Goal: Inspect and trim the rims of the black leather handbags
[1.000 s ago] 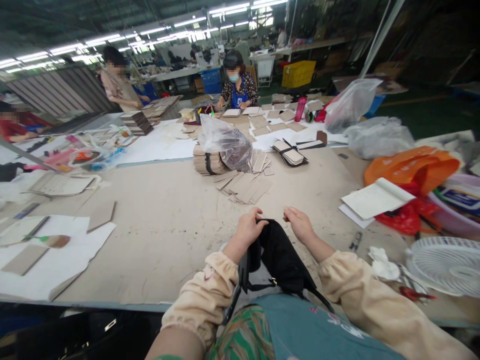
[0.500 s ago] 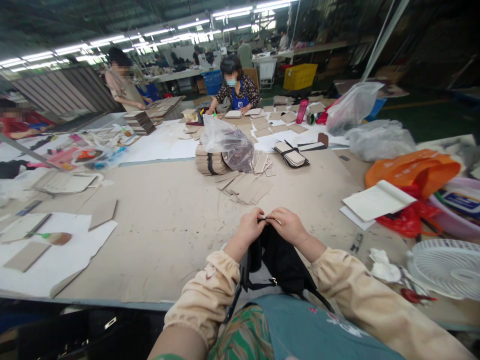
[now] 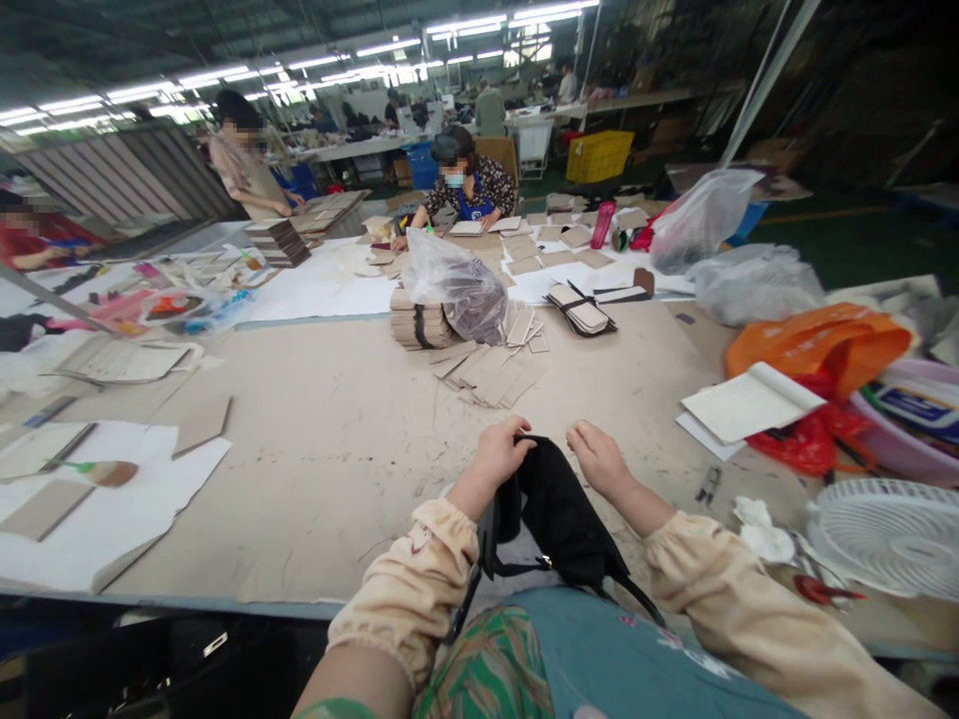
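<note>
A black bag (image 3: 558, 509) with thin straps lies on the near edge of the work table (image 3: 337, 449), partly in my lap. My left hand (image 3: 500, 454) is closed on the bag's top edge. My right hand (image 3: 595, 454) sits just to the right of the bag's top, fingers curled together; whether it pinches anything is too small to tell. Both forearms wear cream sleeve covers.
Loose grey card pieces (image 3: 490, 371) and a banded stack with a plastic bag (image 3: 454, 285) lie ahead. At right are a notepad (image 3: 749, 399), an orange bag (image 3: 820, 345), a white fan (image 3: 888, 534) and scissors (image 3: 706, 484). Left: white paper, a brush (image 3: 101, 471). Other people work at the far side.
Half a second ago both hands met at the bag's top edge; now my right hand has drawn away to the right while the left stays on the bag.
</note>
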### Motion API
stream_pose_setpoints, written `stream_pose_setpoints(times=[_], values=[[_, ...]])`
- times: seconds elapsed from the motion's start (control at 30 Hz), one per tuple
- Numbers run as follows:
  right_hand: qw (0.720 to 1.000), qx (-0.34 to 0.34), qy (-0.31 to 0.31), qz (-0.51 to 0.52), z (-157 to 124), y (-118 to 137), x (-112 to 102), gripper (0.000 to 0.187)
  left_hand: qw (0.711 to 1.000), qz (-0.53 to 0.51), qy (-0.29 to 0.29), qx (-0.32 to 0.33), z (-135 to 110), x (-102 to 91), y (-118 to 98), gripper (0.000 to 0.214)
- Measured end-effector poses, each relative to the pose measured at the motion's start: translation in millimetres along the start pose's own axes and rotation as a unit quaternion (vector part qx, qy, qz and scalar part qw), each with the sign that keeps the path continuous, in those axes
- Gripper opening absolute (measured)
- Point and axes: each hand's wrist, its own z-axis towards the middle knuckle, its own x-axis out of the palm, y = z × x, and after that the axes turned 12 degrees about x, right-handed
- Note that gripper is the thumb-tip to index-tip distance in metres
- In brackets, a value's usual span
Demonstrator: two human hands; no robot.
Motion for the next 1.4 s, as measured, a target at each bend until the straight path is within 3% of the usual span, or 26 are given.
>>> stream_pose_setpoints(times=[0.17, 0.33, 0.43, 0.53, 0.63, 0.73, 0.8, 0.97, 1.17, 1.27, 1.4], values=[[0.992, 0.111, 0.031, 0.055, -5.9, -20.7, -6.0, 0.036, 1.000, -0.018, 0.006, 0.020, -1.2, 2.8, 2.8, 0.030], [0.970, 0.212, 0.059, 0.102, -8.8, -33.6, -2.6, 0.028, 0.998, -0.060, 0.026, 0.023, -2.7, -0.6, 7.7, 0.046], [0.970, 0.206, 0.073, 0.101, -12.9, -40.6, 0.7, 0.024, 0.996, -0.074, 0.038, 0.009, -3.6, -4.0, 11.2, 0.050], [0.971, 0.203, 0.078, 0.095, -16.5, -46.6, 5.3, 0.021, 0.998, -0.056, 0.032, -0.006, -3.8, -6.1, 13.9, 0.034], [0.963, 0.200, 0.064, 0.168, -17.3, -47.1, 10.8, 0.016, 0.998, -0.039, 0.039, 0.001, -3.4, -6.8, 14.2, 0.024], [0.937, 0.206, 0.075, 0.270, -15.9, -39.4, 13.6, 0.035, 0.998, -0.016, 0.062, 0.008, -2.7, -7.5, 12.1, 0.023], [0.922, 0.220, 0.092, 0.306, -15.2, -31.7, 12.3, 0.037, 0.997, 0.018, 0.074, 0.008, -2.2, -8.6, 10.3, 0.024], [0.881, 0.257, 0.099, 0.385, -16.3, -18.2, 3.0, 0.033, 0.986, 0.129, 0.108, -0.006, -1.3, -12.7, 7.2, 0.020], [0.814, 0.320, 0.084, 0.477, -20.5, -11.0, -3.3, 0.019, 0.975, 0.173, 0.141, 0.004, -1.3, -16.0, 3.0, 0.019], [0.798, 0.336, 0.060, 0.496, -24.0, -6.9, -5.6, 0.030, 0.976, 0.171, 0.136, 0.007, -3.6, -16.8, 1.0, 0.022], [0.811, 0.289, 0.076, 0.504, -30.5, -2.7, -12.9, 0.057, 0.990, 0.117, 0.068, 0.037, -10.8, -20.1, -8.8, 0.027]])
